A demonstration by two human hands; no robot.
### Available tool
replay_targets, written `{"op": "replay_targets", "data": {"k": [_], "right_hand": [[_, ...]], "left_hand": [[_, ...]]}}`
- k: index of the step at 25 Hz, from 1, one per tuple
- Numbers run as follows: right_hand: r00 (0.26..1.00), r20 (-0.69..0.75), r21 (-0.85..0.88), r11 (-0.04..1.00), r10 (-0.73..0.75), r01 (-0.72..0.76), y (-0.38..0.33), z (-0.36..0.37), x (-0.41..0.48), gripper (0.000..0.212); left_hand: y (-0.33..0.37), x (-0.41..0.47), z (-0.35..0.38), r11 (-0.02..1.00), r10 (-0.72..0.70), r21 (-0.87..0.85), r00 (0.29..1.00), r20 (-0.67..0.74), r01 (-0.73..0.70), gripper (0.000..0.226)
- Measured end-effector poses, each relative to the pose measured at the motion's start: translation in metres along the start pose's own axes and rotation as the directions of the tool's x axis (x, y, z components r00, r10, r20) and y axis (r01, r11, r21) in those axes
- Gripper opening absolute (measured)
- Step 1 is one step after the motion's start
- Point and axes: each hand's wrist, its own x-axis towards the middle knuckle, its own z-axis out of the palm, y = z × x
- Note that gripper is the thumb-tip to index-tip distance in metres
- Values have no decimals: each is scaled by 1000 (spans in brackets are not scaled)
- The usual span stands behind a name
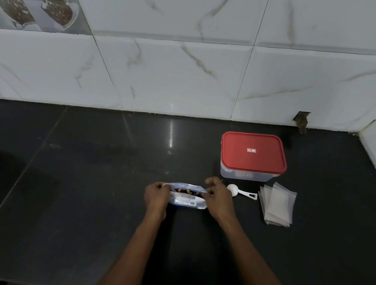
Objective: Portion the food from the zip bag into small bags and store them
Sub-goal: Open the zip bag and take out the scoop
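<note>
Head view: the dark surface (62,199) stretches wide left of the zip bag (188,202). The left hand (156,196) and right hand (219,200) pinch its mouth edges, fingers curled, mouth parted. Right of the bag lie a white scoop (242,192), then the small bags (277,203); a red-lidded box (253,157) stands behind them.

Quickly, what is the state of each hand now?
The left hand pinches the zip bag at its left edge.
The right hand pinches the zip bag at its right edge.
</note>
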Motion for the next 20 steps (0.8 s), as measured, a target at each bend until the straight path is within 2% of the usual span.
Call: {"op": "replay_targets", "data": {"k": [2,4,6,9,12,14,16,17,20], "right_hand": [[974,111,-119,970,-199,212,0,-2,-3,34],[921,259,-289,886,-292,362,-1,-6,-6,41],[891,347,-425,798,-292,427,-2,-8,-5,47],[921,290,-486,789,-260,376,0,-4,1,51],[962,167,-412,872,-215,266,-1,2,4,41],[979,118,-384,902,-163,197,-3,2,5,33],[986,122,-404,902,-114,154,-7,1,7,37],[986,140,-432,890,-92,144,-9,2,8,41],[979,193,-530,832,-71,165,-14,6,7,51]], "left_hand": [[0,-2,0,997,51,58,998,-24,-50,15],[0,-3,-4,981,122,133,984,129,-139,15],[0,-5,-12,970,138,149,939,314,-193,30],[0,-16,-22,873,317,251,877,362,-419,48],[-6,-26,-23,679,535,278,717,447,-680,49],[-6,-27,-26,612,542,278,649,534,-740,44],[-1,-29,-25,618,467,308,653,596,-723,39],[2,-30,-23,619,452,338,674,584,-709,37],[10,-29,-12,678,474,417,794,381,-605,29]]}}
